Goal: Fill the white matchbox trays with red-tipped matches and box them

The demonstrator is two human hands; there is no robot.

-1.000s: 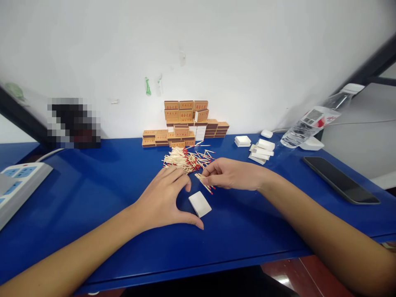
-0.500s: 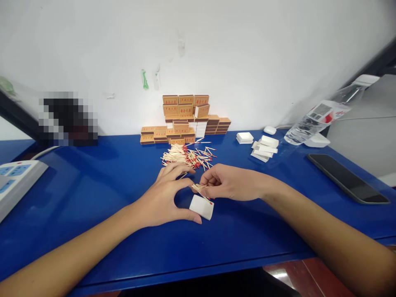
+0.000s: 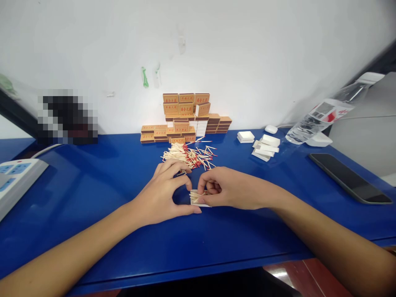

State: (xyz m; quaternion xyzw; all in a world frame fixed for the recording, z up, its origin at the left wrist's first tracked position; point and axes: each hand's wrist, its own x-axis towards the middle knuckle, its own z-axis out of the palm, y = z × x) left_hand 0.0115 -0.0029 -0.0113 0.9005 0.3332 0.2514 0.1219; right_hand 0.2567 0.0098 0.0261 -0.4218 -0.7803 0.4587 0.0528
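A small white matchbox tray (image 3: 202,204) lies on the blue table in front of me, its open side up. My left hand (image 3: 168,194) curves around its left end, with the thumb at the near wall and the index fingertip at the far left corner. My right hand (image 3: 221,187) pinches several matches (image 3: 194,195) inside the tray; its fingers hide their far ends. Just beyond my hands spreads a loose pile of red-tipped matches (image 3: 179,154). One or more matches show under my left fingers.
Stacked matchboxes (image 3: 185,109) stand against the wall behind the pile. To the right are white trays (image 3: 266,147), a stacked pair of trays (image 3: 246,137), a water bottle (image 3: 328,109) and a phone (image 3: 349,177). A power strip (image 3: 21,181) sits at the left.
The tray, earlier showing a plain white face, now lies with its opening up. My right hand has lowered the matches into it, and my left index finger has come down to its corner.
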